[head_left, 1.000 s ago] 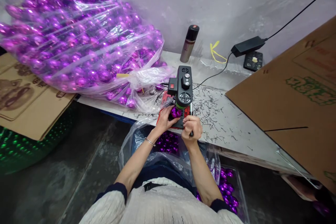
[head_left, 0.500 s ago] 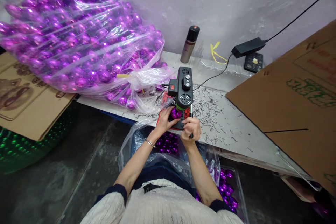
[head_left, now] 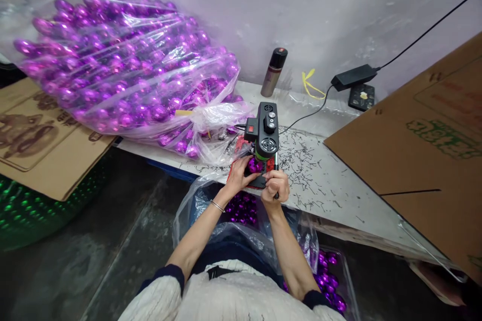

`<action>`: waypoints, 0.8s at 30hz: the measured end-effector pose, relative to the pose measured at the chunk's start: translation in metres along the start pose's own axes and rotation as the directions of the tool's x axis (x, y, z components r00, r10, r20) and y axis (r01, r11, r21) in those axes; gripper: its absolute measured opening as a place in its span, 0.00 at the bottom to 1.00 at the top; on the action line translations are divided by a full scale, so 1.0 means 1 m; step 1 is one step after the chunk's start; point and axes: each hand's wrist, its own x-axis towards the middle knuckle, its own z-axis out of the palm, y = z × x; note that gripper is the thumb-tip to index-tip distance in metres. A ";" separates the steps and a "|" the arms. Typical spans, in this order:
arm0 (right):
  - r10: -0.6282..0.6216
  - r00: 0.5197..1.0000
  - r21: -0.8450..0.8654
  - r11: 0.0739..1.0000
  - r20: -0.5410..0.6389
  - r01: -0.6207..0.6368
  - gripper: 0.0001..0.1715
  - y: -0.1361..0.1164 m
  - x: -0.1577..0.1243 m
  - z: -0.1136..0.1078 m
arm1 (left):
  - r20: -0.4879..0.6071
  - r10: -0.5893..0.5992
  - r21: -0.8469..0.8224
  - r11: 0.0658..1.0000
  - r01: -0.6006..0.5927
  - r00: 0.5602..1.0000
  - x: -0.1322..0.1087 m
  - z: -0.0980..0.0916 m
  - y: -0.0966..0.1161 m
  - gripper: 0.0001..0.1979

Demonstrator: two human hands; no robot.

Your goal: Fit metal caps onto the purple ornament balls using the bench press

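A small black bench machine (head_left: 268, 125) with round vents and a red switch stands at the front of the table. Below its head, my left hand (head_left: 240, 174) has its fingers curled round a shiny purple ball (head_left: 255, 164). My right hand (head_left: 275, 186) is closed on the machine's lever handle (head_left: 276, 166), whose black end shows under the fist. The machine's dark base (head_left: 258, 181) lies between my hands. In my lap an open clear plastic bag (head_left: 184, 213) holds many purple balls (head_left: 240, 206).
A big clear bag of purple balls (head_left: 124, 75) fills the left side. Behind the machine stand a spray can (head_left: 274, 72) and a black power adapter (head_left: 354, 77). Short black bits (head_left: 301, 160) litter the table. A cardboard box (head_left: 425, 135) leans in from the right.
The whole view has shifted slightly down and to the right. Both hands keep their places, the left at the purple ball and the right on the lever handle.
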 end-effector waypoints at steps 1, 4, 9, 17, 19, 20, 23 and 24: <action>-0.015 1.000 -0.006 1.000 0.017 0.015 0.16 0.000 -0.001 0.000 | -0.004 0.001 0.000 1.000 -0.001 1.000 0.000 0.000 0.000 0.31; -0.074 0.995 -0.008 0.997 0.064 0.075 0.16 0.000 -0.001 -0.001 | -0.011 0.007 -0.005 1.000 -0.007 1.000 0.000 0.000 0.000 0.30; 0.057 0.998 0.019 0.998 0.027 -0.057 0.17 -0.016 0.026 -0.006 | 0.010 -0.012 -0.038 0.999 0.012 1.000 0.005 0.000 0.000 0.31; 0.188 0.977 0.002 0.982 0.098 -0.189 0.19 -0.044 0.077 -0.016 | -0.016 0.010 0.039 0.999 -0.010 1.000 -0.058 -0.009 0.025 0.33; 0.145 0.985 -0.005 0.989 0.097 -0.145 0.18 -0.041 0.070 -0.016 | 0.035 0.039 0.106 0.993 -0.042 0.999 -0.083 -0.017 0.031 0.38; 0.132 0.986 -0.009 0.991 0.100 -0.131 0.18 -0.040 0.066 -0.016 | 0.053 0.051 0.127 0.990 -0.057 0.997 -0.090 -0.022 0.033 0.42; 0.113 0.989 -0.010 0.994 0.100 -0.113 0.17 -0.037 0.057 -0.015 | 0.001 0.040 0.162 0.986 -0.040 0.999 -0.072 -0.038 0.025 0.46; 0.112 0.989 -0.006 0.994 0.096 -0.112 0.17 -0.037 0.056 -0.015 | -0.045 0.008 0.181 0.983 0.001 0.999 -0.053 -0.043 0.018 0.40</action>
